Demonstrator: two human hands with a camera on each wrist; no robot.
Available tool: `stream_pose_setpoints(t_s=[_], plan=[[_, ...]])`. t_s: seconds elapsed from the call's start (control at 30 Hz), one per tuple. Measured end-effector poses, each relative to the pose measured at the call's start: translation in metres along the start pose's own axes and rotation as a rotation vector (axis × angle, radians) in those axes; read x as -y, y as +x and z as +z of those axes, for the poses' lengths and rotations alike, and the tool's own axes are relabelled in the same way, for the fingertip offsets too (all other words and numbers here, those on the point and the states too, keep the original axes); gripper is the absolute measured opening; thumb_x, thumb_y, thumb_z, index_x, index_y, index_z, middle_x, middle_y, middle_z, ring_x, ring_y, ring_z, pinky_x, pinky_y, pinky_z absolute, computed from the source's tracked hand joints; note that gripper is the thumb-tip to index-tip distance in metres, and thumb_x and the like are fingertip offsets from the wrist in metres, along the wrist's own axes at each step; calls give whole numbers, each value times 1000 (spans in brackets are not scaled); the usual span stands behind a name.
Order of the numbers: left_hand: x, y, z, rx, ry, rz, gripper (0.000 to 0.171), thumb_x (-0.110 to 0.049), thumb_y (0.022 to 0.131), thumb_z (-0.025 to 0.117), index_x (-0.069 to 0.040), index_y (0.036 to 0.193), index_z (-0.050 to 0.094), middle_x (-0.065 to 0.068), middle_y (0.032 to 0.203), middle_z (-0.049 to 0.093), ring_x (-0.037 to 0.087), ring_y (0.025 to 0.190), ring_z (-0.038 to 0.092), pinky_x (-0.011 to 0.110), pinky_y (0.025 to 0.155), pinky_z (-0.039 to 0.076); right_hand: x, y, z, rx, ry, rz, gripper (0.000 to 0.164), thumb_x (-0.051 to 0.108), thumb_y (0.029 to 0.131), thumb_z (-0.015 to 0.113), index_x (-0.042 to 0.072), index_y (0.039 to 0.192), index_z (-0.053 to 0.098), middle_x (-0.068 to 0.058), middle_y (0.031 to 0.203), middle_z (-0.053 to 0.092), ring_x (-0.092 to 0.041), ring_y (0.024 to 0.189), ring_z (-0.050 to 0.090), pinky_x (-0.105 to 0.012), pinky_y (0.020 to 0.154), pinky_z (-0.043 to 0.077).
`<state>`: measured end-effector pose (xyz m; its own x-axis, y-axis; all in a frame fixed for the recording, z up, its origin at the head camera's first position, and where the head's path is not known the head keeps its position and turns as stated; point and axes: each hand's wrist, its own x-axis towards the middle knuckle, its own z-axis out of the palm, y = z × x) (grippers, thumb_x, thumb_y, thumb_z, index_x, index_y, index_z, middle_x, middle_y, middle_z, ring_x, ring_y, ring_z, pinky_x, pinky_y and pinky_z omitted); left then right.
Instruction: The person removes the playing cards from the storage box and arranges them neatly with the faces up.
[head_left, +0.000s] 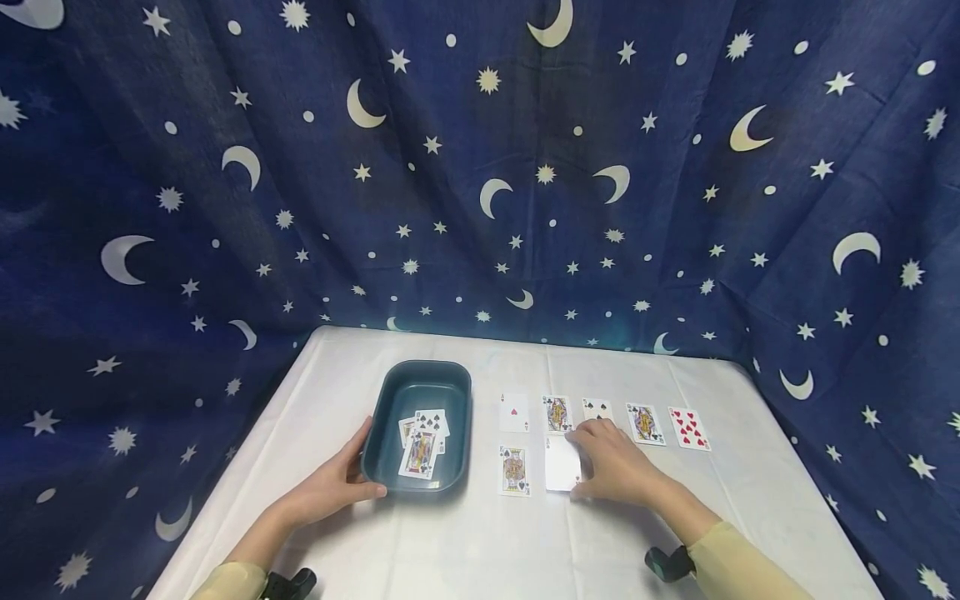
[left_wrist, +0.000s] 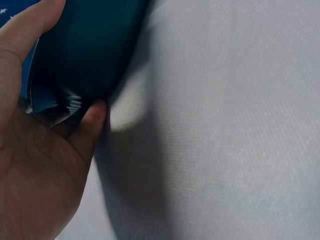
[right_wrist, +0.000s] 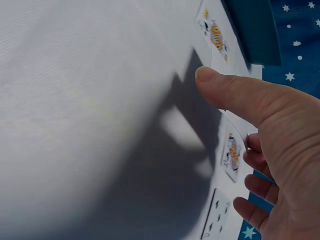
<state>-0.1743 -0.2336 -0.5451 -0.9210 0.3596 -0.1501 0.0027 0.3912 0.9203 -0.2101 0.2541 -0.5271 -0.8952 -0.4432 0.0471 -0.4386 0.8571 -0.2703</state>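
My left hand (head_left: 345,479) holds the left side of a dark teal tray (head_left: 465,417), its thumb at the near left corner. In the left wrist view, the fingers and thumb lie against the tray wall (left_wrist: 90,50). Several face-up playing cards, among them a face card (head_left: 418,454), overlap inside the tray. My right hand (head_left: 618,467) pinches a mostly white playing card (head_left: 562,462) between thumb and fingers; its suit is unclear. In the right wrist view, the thumb lies across this card, which appears slightly bent. Left of it is a king card (head_left: 514,472).
Behind the held card runs a row: an ace of hearts (head_left: 513,412), a queen-like face card (head_left: 557,412), a partly covered black-suit card (head_left: 597,408), another face card (head_left: 646,424) and a hearts card (head_left: 689,428). White cloth (head_left: 480,550) covers the table; a starry blue curtain (head_left: 450,208) surrounds it.
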Motion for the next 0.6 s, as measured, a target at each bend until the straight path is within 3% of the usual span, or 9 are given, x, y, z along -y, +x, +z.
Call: stream_pose_setpoints(t_s=[0.23, 0.6], plan=[[4, 1, 0, 1, -21, -15, 119, -22, 85, 86, -24, 166, -1, 18, 170, 6, 42, 148, 30, 39, 111, 43, -4, -7, 10, 46, 0, 54, 95, 53, 59, 95, 11, 138, 64, -1, 131, 60, -22, 123, 51, -45, 108, 44], [1, 1, 0, -8, 2, -25, 120, -25, 84, 87, -25, 166, -1, 16, 171, 6, 42, 149, 29, 42, 112, 42, -7, -11, 16, 61, 47, 63, 91, 51, 60, 95, 12, 136, 65, 0, 132, 58, -24, 125, 52, -47, 109, 45]])
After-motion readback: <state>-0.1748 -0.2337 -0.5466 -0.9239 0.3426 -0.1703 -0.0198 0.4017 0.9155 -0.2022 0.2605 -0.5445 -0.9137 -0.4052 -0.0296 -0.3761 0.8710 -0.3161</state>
